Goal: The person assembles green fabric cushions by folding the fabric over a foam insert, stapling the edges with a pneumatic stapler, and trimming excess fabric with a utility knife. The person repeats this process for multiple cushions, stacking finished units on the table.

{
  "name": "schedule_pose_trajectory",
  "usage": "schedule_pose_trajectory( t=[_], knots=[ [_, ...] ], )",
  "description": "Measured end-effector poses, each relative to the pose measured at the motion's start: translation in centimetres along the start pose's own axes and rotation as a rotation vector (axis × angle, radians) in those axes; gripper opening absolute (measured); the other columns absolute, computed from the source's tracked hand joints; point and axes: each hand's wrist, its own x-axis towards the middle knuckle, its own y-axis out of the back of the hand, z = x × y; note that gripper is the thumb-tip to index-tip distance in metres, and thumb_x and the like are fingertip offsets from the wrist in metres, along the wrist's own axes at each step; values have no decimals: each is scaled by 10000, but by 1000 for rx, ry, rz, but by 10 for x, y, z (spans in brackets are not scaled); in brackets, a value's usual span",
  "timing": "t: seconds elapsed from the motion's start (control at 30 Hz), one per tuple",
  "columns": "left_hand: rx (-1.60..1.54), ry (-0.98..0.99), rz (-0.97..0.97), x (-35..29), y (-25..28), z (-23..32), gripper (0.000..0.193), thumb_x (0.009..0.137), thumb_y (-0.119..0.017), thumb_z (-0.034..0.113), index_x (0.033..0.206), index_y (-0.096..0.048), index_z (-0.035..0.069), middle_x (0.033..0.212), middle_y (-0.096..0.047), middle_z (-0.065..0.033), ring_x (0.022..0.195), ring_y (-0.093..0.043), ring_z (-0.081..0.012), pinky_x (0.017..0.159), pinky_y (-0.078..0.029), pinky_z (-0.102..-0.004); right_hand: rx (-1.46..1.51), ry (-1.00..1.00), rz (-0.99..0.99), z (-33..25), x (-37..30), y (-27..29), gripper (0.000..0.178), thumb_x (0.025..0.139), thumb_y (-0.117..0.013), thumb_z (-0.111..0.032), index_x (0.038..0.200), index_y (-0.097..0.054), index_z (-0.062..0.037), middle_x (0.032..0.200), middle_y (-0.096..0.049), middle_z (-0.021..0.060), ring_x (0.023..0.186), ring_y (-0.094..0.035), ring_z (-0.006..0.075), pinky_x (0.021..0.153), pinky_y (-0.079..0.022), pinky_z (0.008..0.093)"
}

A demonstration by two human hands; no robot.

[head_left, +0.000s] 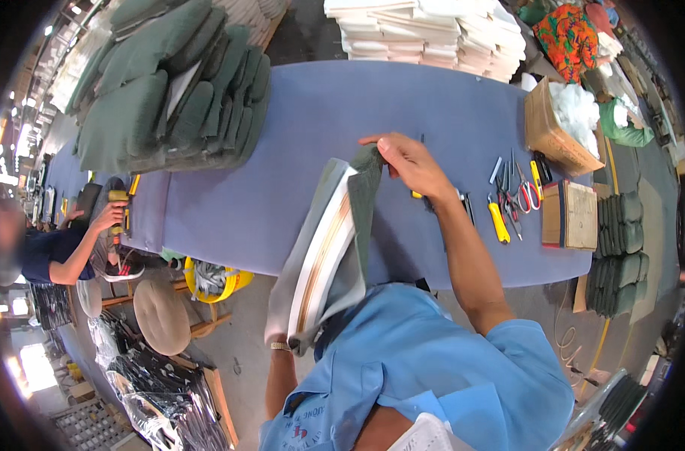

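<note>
Off the table's near edge tilts a long green-covered cushion (324, 259), its open side showing white padding and a brown strip. My right hand (412, 164) is closed on the dark green fabric at its upper end, with thumb and forefinger at the corner. At the lower end, my left hand (277, 337) holds the cushion from the left side; the cushion hides most of its fingers. A watch (280, 346) is on the left wrist.
On the blue table (297, 113) stands a green cushion stack (169, 90). To the right lie a yellow cutter (498, 223), red-handled scissors (529, 197) and a small box (569, 215). A carton (560, 128) holds white stuffing. Leftward, a co-worker's hand (109, 216) grips a power tool.
</note>
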Motion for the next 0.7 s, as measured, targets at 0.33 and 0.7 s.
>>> schedule_pose_trajectory(
  t=[0.33,0.7],
  knots=[
    [560,51,-60,-8,6,-2,507,1069,-560,349,1405,-572,-30,1273,-697,-145,965,-647,-178,892,-518,-323,-174,-245,85,91,-75,-30,1063,864,-699,-650,1617,-256,-43,1379,-587,262,1177,-637,362,967,-528,449],
    [947,-803,358,-14,-138,167,473,1040,-626,272,1394,-581,-39,1290,-698,-184,1003,-681,-202,923,-522,-339,-218,-334,273,92,-106,-27,385,919,-672,-335,1166,-618,-44,850,-720,164,811,-719,375,746,-548,460]
  ],
)
